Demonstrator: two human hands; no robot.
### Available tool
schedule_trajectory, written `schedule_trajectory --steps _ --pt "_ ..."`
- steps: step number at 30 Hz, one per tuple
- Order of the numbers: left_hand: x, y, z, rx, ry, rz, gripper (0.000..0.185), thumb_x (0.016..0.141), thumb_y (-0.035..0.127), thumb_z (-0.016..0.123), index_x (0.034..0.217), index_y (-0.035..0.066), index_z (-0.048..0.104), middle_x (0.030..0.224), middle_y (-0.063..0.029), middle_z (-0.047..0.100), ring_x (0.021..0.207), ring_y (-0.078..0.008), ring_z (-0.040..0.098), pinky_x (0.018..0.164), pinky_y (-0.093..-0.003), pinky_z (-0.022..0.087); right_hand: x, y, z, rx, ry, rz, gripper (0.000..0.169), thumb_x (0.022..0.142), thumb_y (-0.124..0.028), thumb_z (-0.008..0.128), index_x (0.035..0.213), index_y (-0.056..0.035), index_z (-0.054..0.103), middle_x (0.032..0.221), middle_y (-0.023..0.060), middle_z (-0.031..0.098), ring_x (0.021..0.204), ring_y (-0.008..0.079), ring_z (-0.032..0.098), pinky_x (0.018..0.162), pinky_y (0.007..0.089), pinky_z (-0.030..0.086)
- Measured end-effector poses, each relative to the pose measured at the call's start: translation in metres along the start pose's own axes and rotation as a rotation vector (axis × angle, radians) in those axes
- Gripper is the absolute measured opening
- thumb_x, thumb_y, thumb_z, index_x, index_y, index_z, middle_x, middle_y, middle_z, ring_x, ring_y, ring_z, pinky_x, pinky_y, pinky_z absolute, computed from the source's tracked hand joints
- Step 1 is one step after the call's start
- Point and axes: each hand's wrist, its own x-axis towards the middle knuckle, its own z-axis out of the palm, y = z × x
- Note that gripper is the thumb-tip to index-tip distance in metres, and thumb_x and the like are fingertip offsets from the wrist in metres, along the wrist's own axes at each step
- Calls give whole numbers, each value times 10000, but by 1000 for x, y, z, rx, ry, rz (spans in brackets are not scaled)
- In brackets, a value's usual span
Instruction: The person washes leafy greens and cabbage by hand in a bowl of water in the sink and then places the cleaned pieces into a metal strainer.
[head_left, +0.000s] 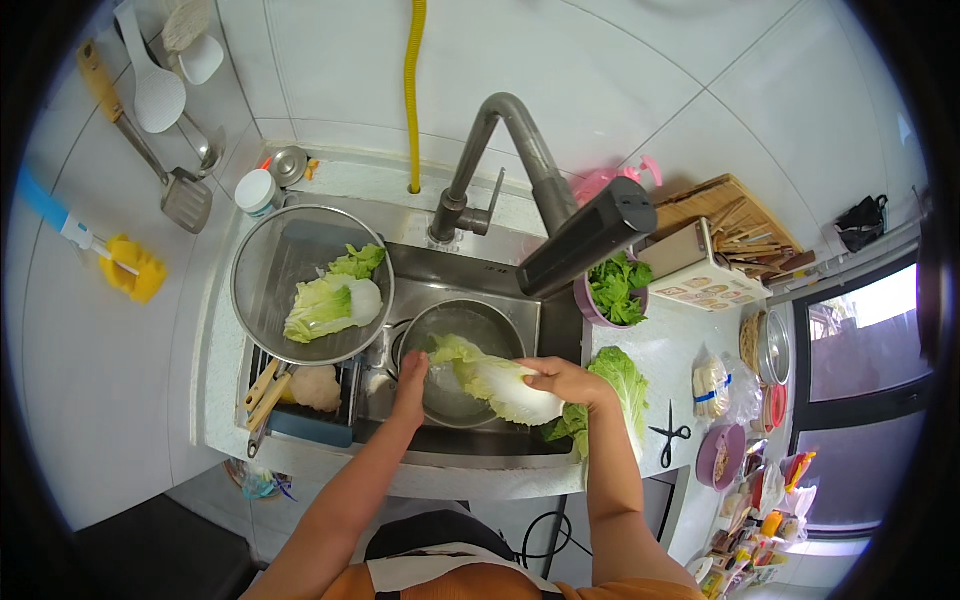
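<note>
My right hand (562, 381) grips the white stem end of a napa cabbage leaf (499, 382) and holds it over a round metal basin (459, 411) of water in the sink. The leaf's frilly tip points left, towards my left hand (411, 386). That hand is at the basin's left rim, close to the leaf tip; its fingers are mostly hidden, so its hold is unclear. On the left, a mesh strainer (259, 259) contains cabbage leaf pieces (334, 304). More cabbage (619, 379) lies on the counter just beyond my right wrist.
Over the sink's right half leans the faucet's dark spout head (589, 236). A purple bowl of leafy greens (619, 292) stands at the right rear. Black scissors (670, 433) rest on the right counter. Wooden-handled utensils (266, 396) lie across a rack at left.
</note>
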Motion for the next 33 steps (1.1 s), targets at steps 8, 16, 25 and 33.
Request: schedule_trajectory --steps 8,16,25,33 --pt "-3 33 29 -396 -335 -472 571 866 459 486 1277 79 375 1226 -96 455 1149 -217 420 948 -375 347 -20 8 -4 339 62 39 379 848 -165 538 1178 15 493 1029 28 578 940 97 490 844 232 378" --pt "28 -10 21 -54 39 -132 366 840 215 602 1146 60 477 1076 -68 541 988 -204 531 781 -348 464 74 131 35 102 578 154 394 703 -226 692 1032 -47 571 982 114 616 918 238 581 802 305 441" --pt "58 -58 7 227 123 -297 440 773 169 644 1133 -21 477 991 -108 567 843 -203 540 694 -328 429 177 162 113 -56 892 526 294 763 -196 601 1004 -30 579 912 217 614 881 388 583 776 412 469" --pt "66 -50 9 294 276 -376 484 781 197 623 1156 -54 449 1046 -143 542 883 -233 527 711 -357 422 186 195 99 -207 747 571 320 796 -309 557 906 -12 609 927 235 601 870 386 586 772 462 462"
